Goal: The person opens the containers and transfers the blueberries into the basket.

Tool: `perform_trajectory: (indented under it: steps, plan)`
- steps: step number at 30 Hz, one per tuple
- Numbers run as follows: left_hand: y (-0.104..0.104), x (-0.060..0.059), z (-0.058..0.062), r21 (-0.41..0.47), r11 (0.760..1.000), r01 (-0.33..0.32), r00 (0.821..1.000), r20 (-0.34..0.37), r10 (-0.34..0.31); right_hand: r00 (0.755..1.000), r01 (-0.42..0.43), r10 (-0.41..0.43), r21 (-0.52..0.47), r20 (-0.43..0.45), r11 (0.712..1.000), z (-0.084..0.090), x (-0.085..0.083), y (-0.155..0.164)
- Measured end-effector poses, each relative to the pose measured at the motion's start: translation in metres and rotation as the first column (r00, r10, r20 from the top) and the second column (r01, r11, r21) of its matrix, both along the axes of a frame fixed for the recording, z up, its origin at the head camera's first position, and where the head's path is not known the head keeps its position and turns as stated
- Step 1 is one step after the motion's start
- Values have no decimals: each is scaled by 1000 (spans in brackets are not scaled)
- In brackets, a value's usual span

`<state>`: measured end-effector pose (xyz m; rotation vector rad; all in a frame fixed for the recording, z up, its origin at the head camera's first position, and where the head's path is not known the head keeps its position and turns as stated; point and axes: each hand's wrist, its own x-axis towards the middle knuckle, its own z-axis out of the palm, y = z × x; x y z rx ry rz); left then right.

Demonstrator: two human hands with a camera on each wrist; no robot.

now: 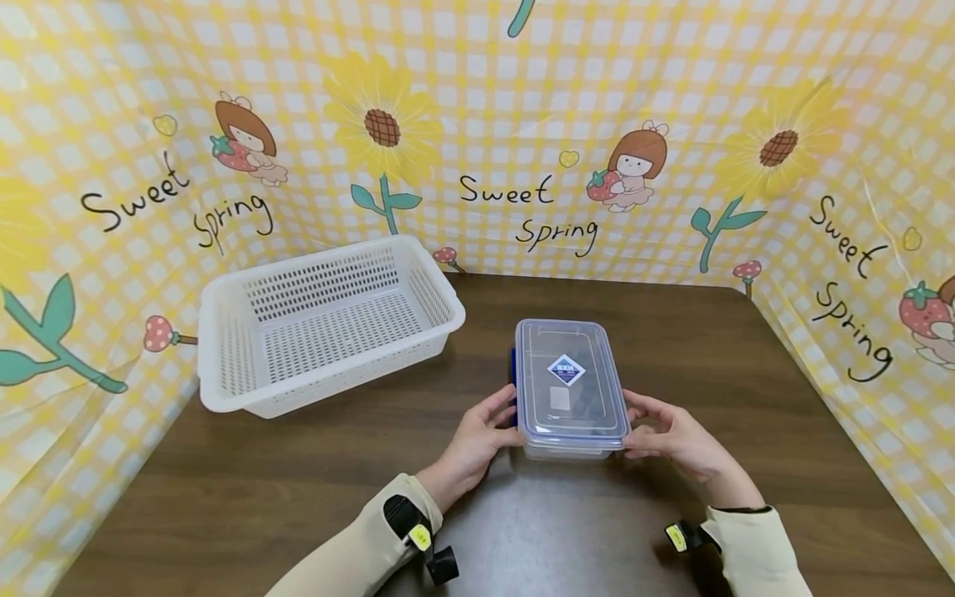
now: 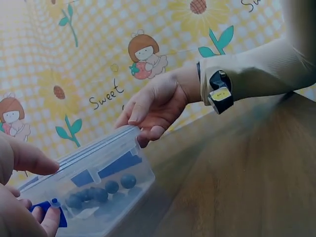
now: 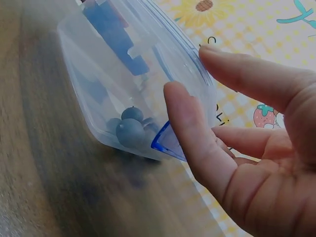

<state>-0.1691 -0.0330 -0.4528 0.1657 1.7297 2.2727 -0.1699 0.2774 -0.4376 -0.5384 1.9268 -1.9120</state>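
Observation:
A clear plastic container (image 1: 570, 385) with a blue-rimmed lid and a diamond label stands on the brown table (image 1: 261, 497), lid on. Several dark blue balls (image 2: 111, 187) lie inside it (image 3: 131, 128). My left hand (image 1: 507, 419) grips its left side by the blue latch (image 1: 513, 373), thumb on the lid edge. In the left wrist view, the left hand (image 2: 42, 192) has its fingers by a blue latch (image 2: 47, 210) on the container (image 2: 94, 177). My right hand (image 1: 634, 427) holds the right side; in the left wrist view its fingers (image 2: 136, 129) curl at the corner. The right wrist view shows the right hand (image 3: 190, 71) with its thumb against the container wall (image 3: 123, 74).
An empty white perforated basket (image 1: 216, 332) sits at the back left of the table. Yellow checked cloth with sunflowers and "Sweet Spring" lettering (image 1: 522, 199) walls the table on three sides. Bare tabletop lies to the right and in front of the container.

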Motion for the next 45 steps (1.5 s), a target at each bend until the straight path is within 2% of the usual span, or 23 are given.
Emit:
perform_trajectory:
  steps: [5,12,20,25,30,35,41,45]
  plan:
    - [1,1,-1,4,1000,-15,1000,-11,15,999,35,-35,18,-5,999,1,2,-2]
    - [1,-1,2,-75,996,-42,999,-24,40,997,73,-70,79,-34,994,8,5,-4]
    - [0,0,7,-127,991,-48,998,-41,43,993,110,-101,168,-57,980,17,5,-3]
    - [0,0,10,-138,989,-54,998,-48,48,989,138,-128,163,-68,977,23,5,-2]
    - [0,0,12,-112,992,-60,997,-45,56,987,150,-145,81,-64,985,23,5,-3]
    - [-1,0,16,-26,998,-62,998,-32,61,987,148,-152,-76,-49,986,20,6,-6]
    - [5,0,29,43,997,-63,996,-53,65,989,107,-133,-323,-59,940,24,7,-4]
    - [18,-1,39,116,991,-65,995,-73,73,986,86,-134,-395,-97,915,29,6,4]
